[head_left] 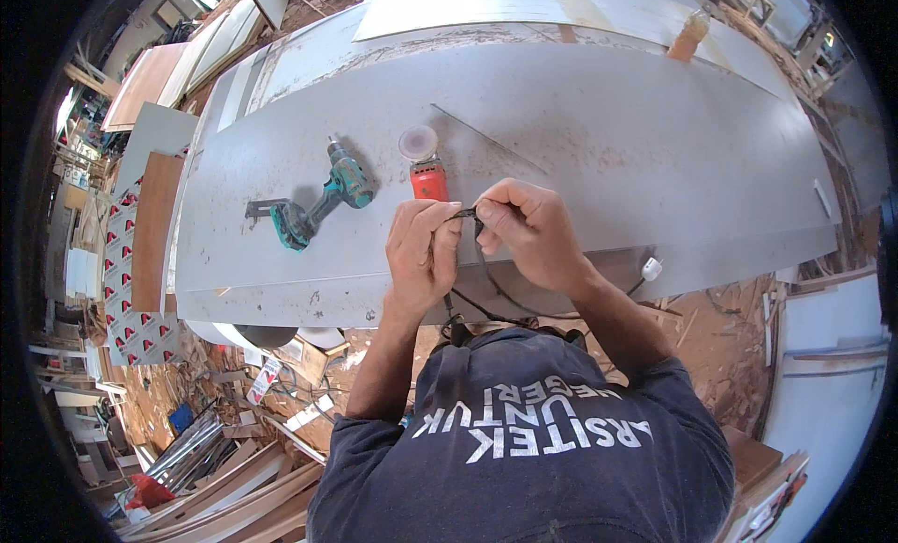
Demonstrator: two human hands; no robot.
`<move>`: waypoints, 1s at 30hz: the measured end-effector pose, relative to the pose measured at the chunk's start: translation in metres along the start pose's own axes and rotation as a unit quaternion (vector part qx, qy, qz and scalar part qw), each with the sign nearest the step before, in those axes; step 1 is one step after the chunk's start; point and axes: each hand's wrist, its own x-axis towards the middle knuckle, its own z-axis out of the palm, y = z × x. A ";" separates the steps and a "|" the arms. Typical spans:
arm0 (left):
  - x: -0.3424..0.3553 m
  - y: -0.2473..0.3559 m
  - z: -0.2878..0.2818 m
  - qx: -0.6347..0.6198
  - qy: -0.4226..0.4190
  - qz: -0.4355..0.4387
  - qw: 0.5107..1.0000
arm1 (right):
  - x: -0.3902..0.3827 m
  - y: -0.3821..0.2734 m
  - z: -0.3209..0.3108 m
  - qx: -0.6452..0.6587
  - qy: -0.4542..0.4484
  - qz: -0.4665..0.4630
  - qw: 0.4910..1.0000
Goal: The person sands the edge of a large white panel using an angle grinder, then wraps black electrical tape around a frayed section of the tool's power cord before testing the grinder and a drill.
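Observation:
My left hand (423, 248) and my right hand (533, 227) are close together over the near side of a grey panel (599, 122). Each pinches a black cable (478, 229) between thumb and fingers, and a short stretch of it shows in the gap. From there the cable hangs in a loop toward my body. Just beyond my left hand lies a red angle grinder (428, 182) with a pale round disc, its rear end hidden by that hand. A teal cordless drill (348, 181) rests on its side to the left.
A thin metal rod (488, 138) lies beyond my hands. Near the panel's front edge is a white plug (652, 269) on a dark cord. An orange-brown bottle (689, 36) stands at the far right. Wood strips (243, 492) and scraps litter the floor at lower left.

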 end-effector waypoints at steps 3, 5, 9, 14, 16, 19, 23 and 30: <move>0.001 0.008 -0.001 -0.004 -0.029 -0.034 0.999 | 0.000 0.002 0.002 -0.088 0.060 -0.088 0.990; 0.002 0.008 0.000 -0.009 -0.035 -0.029 0.999 | 0.000 0.001 0.002 -0.088 0.062 -0.074 0.991; 0.002 0.008 0.000 -0.041 -0.038 -0.046 0.997 | -0.003 -0.006 0.000 -0.091 0.046 -0.013 0.995; -0.008 0.003 0.006 -0.115 -0.002 -0.124 0.986 | 0.000 0.012 0.002 -0.001 0.045 -0.045 0.998; -0.011 -0.001 0.008 -0.135 0.016 -0.140 0.981 | -0.005 0.017 0.016 0.111 0.056 -0.078 0.989; -0.011 -0.002 0.006 -0.155 0.006 -0.164 0.974 | -0.010 0.017 0.007 -0.048 0.041 -0.051 0.997; -0.009 -0.001 0.002 -0.170 -0.035 -0.202 0.964 | -0.007 0.003 -0.002 -0.215 0.055 -0.142 0.965; -0.003 0.008 0.000 -0.144 -0.076 -0.273 0.948 | -0.007 0.004 -0.006 -0.278 0.070 -0.188 0.939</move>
